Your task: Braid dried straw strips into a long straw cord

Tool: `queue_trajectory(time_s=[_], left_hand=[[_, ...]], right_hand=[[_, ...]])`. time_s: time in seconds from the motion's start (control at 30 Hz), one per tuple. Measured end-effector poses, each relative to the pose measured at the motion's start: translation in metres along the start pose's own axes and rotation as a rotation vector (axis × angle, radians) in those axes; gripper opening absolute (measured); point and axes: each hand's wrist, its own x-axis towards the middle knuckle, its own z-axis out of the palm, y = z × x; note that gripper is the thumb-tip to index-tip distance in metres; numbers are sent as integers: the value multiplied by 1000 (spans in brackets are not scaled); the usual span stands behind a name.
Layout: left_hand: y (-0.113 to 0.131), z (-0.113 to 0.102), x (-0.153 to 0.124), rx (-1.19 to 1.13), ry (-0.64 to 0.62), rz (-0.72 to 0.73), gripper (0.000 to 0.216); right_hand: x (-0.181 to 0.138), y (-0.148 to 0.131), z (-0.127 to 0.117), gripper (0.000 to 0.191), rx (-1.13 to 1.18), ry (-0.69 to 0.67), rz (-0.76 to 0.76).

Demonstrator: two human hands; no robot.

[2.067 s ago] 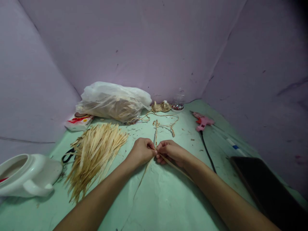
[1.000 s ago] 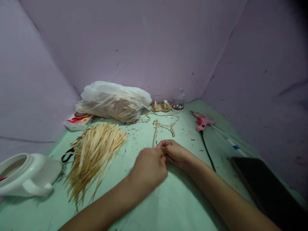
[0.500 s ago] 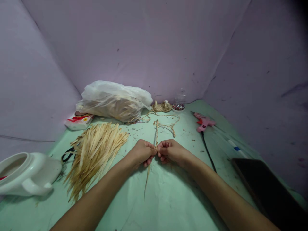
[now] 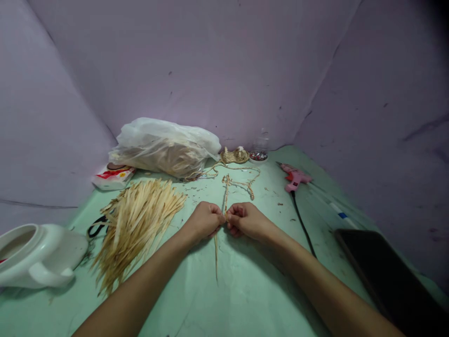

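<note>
A thin braided cord of dry straw-coloured fibre (image 4: 227, 192) runs away from me over the green tabletop, its far part looping back towards the plastic bag. At its near end, my left hand (image 4: 207, 219) pinches the strands between thumb and fingers. My right hand (image 4: 245, 219) pinches the same end from the other side, almost touching the left. A loose fibre strand (image 4: 216, 262) hangs down towards me from beneath the left hand. The exact crossing of the strands is hidden by my fingertips. To the left lies a fanned bundle of flat dry fibre strips (image 4: 136, 229).
A translucent bag (image 4: 168, 145), a woven piece (image 4: 234, 156) and a jar of beads (image 4: 258, 154) stand by the back wall. On the right are a pink glue gun (image 4: 296, 179) and a dark phone-like slab (image 4: 389, 276). A white ceramic vessel (image 4: 45, 255) lies left.
My fingertips have shifted slightly at the cord's near end. The loose strand under my left hand now hangs straighter, its tip swung to the right. The view has moved a little.
</note>
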Motion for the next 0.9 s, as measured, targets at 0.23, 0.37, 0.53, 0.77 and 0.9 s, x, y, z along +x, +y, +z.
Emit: queue_trajectory(time_s=[0.23, 0.37, 0.53, 0.77, 0.9], left_hand=[[0, 0, 0, -6, 37, 104, 11], [3, 0, -2, -6, 57, 96, 9], [2, 0, -1, -47, -24, 88, 10], [-1, 0, 0, -4, 6, 117, 14], [1, 0, -1, 113, 59, 157, 16]], right_hand=[[0, 2, -5, 9, 165, -74, 21], [-1, 2, -9, 11, 228, -129, -3], [-2, -2, -11, 9, 142, -85, -6], [0, -2, -7, 7, 98, -20, 12], [1, 1, -8, 3, -186, 41, -104]])
